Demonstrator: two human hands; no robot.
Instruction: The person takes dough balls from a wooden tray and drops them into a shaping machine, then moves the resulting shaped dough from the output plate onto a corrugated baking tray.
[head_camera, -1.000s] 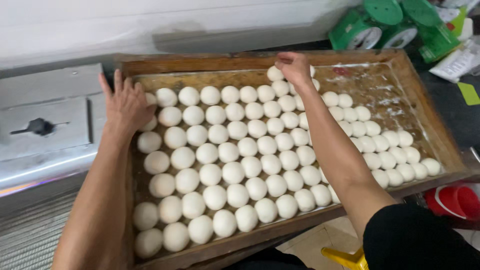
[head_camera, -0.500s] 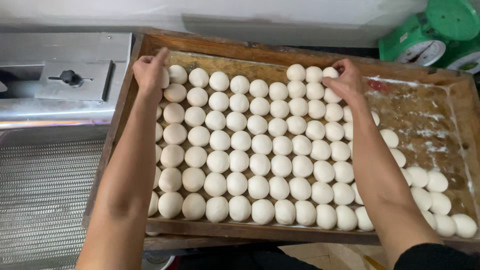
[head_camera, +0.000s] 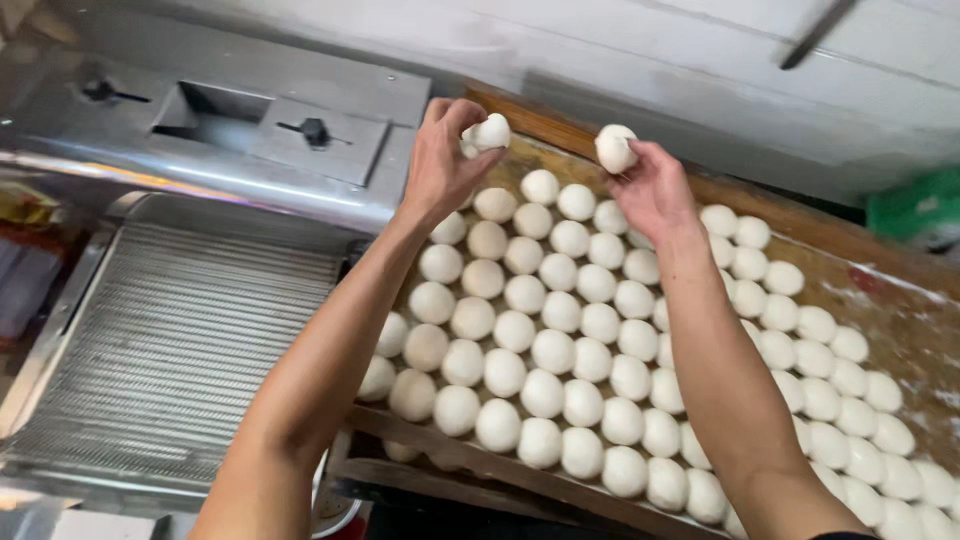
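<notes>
Fingers (head_camera: 470, 130) of the left hand (head_camera: 440, 170) are curled shut around 1 white dough ball (head_camera: 490, 131), pinching it at the tips so that most of the ball shows above the thumb. Over on the right hand (head_camera: 650, 190), the fingers are likewise closed on a second dough ball (head_camera: 614, 148), gripped from below and behind. Both balls are lifted clear of the rows, above the far edge of the wooden tray (head_camera: 800, 225), near its far left corner. Such a light fingertip hold probably keeps the soft, round pieces from being squashed out of shape.

Below the hands, the rest of the dough balls (head_camera: 560, 350) lie in close diagonal rows, each touching its neighbours, which packs many onto 1 tray. Bare, flour-dusted wood shows along the right side of the tray.

Left of the tray sits a ridged metal surface (head_camera: 180, 340), and beyond it a stainless steel machine top (head_camera: 230, 120) with a rectangular opening and 2 dark knobs. A pale wall (head_camera: 650, 60) runs behind, with something green (head_camera: 915, 205) at the right edge.
</notes>
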